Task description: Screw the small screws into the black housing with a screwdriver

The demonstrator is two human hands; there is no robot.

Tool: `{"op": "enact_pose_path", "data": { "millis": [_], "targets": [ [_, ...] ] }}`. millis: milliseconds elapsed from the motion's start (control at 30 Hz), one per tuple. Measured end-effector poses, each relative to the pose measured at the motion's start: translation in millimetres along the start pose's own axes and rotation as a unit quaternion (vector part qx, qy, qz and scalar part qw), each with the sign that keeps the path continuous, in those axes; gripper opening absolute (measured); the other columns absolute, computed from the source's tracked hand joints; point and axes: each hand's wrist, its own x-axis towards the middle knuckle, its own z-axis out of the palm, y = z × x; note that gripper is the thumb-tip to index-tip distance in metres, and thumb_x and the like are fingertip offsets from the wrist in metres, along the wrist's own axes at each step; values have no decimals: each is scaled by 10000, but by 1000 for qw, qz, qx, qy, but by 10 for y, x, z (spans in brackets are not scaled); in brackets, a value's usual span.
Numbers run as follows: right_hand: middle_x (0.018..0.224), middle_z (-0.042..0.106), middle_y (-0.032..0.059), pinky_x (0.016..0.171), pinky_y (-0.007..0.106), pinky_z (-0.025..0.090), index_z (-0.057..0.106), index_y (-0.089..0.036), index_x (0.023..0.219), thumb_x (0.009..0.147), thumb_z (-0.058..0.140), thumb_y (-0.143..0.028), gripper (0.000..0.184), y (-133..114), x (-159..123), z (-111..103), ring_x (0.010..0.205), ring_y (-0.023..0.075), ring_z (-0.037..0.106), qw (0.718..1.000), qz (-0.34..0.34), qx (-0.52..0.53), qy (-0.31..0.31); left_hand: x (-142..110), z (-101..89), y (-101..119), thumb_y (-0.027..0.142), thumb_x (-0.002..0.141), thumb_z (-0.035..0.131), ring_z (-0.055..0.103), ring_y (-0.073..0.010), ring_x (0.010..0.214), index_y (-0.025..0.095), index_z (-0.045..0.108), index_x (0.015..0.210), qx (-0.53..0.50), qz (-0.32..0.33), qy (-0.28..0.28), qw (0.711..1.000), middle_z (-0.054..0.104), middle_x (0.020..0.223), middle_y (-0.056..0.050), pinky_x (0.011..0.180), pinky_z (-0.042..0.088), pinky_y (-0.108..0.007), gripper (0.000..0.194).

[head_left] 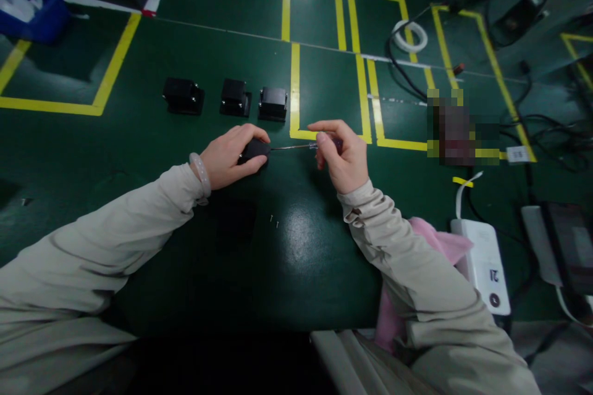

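My left hand [234, 157] is closed round a small black block-shaped part [256, 150] on the green table, its fingers and thumb on either side. In my right hand [343, 157] is a screwdriver [293, 147], gripped by the handle, which my fingers mostly cover. Its thin shaft lies nearly level and points left, with the tip at the right side of the black part. Whether the tip sits in a screw cannot be made out. Two small screws [274, 221] lie on the table nearer to me.
Behind my hands stand three similar black parts [272, 103] in a row. Yellow tape outlines [330, 136] mark the table [152, 247]. To the right are a white power bank [484, 259], a pink cloth [433, 237], cables and a white tape roll [410, 36]. A blue bin [50, 18] stands far left.
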Motion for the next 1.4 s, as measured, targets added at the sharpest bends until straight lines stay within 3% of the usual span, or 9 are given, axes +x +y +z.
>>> {"op": "enact_pose_path", "data": {
  "millis": [133, 300, 600, 867, 1100, 1267, 1400],
  "targets": [
    [450, 433, -91, 397, 259, 336, 673, -207, 951, 962, 549, -571, 384, 10, -4, 0, 361, 82, 421, 1000, 11, -5, -5, 4, 2, -4, 469, 901, 456, 622, -266, 1053, 142, 595, 1192, 5, 3, 0, 1000, 666, 1166, -119, 933, 518, -425, 459],
    [580, 516, -78, 436, 257, 406, 630, -200, 1095, 949, 603, -501, 336, 25, -1, 5, 426, 77, 498, 1000, -21, 6, 3, 10, 10, -9, 453, 899, 446, 620, -259, 1035, 121, 598, 1169, 5, 9, 5, 1000, 668, 1141, -122, 931, 515, -422, 455],
    [423, 416, -99, 382, 258, 339, 651, -211, 917, 951, 557, -583, 386, 25, 5, 2, 334, 86, 415, 1000, 21, 4, -1, 2, 1, 0, 467, 897, 442, 609, -250, 1002, 136, 598, 1151, 9, 6, 4, 1000, 648, 1107, -106, 910, 510, -407, 445],
    [545, 519, -87, 398, 251, 378, 601, -226, 1017, 918, 622, -570, 358, 15, 8, 10, 397, 79, 486, 1000, -1, 28, 2, 1, 16, -11, 469, 896, 449, 614, -254, 1014, 131, 601, 1159, 9, 7, 5, 1000, 653, 1119, -111, 909, 509, -404, 454],
    [420, 396, -111, 389, 261, 353, 619, -221, 931, 947, 560, -592, 376, 30, -1, 15, 336, 88, 419, 1000, 17, 18, -1, -1, 15, -8, 478, 892, 449, 614, -252, 1019, 148, 592, 1167, 5, -3, 2, 1000, 649, 1128, -105, 912, 513, -402, 452],
    [541, 508, -91, 408, 259, 379, 597, -218, 1049, 924, 625, -529, 337, 14, 1, 10, 395, 83, 483, 1000, -5, 28, -2, 2, 17, -10, 468, 899, 445, 608, -258, 1032, 145, 593, 1168, 11, 2, 4, 1000, 648, 1133, -107, 942, 507, -426, 446],
    [497, 474, -94, 422, 260, 386, 622, -222, 990, 941, 592, -549, 332, 10, -4, 8, 393, 86, 472, 1000, 4, 19, -4, 2, 14, -11, 470, 902, 447, 613, -263, 1026, 131, 603, 1172, 7, 5, 3, 1000, 652, 1130, -114, 925, 515, -425, 461]
  ]
}}
